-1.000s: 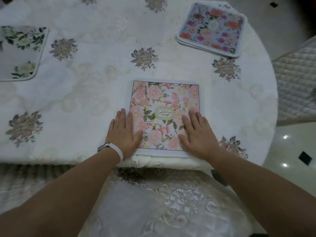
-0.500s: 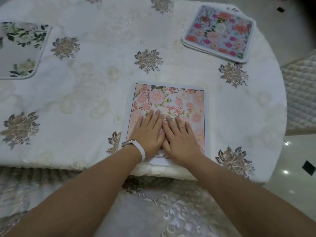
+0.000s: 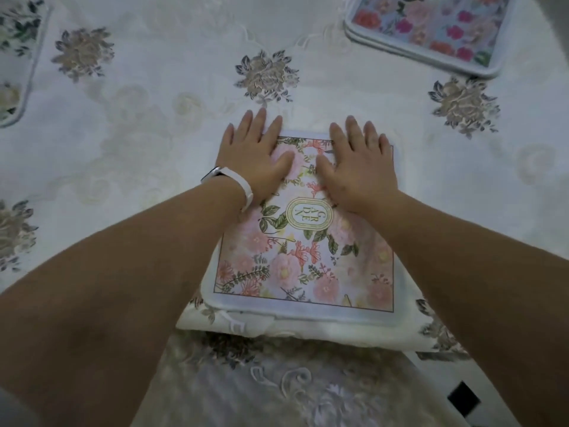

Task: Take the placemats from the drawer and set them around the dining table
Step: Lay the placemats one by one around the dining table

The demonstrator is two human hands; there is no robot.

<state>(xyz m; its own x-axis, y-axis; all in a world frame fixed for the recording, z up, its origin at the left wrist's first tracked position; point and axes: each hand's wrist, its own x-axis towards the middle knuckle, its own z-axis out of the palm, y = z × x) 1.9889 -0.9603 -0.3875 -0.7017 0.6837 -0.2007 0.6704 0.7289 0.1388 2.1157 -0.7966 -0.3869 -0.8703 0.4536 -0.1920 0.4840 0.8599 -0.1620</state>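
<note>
Left hand (image 3: 255, 155) and right hand (image 3: 358, 167) slid forward, apart, flat (palms down) on pink placemat (image 3: 301, 257)

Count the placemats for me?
3: pink mat under left hand and right hand, blue mat far right, green mat far left. Another may lie under the blue.

One head-worn wide-angle view; steeply down and forward; close over the table (image 3: 147, 155)
</note>
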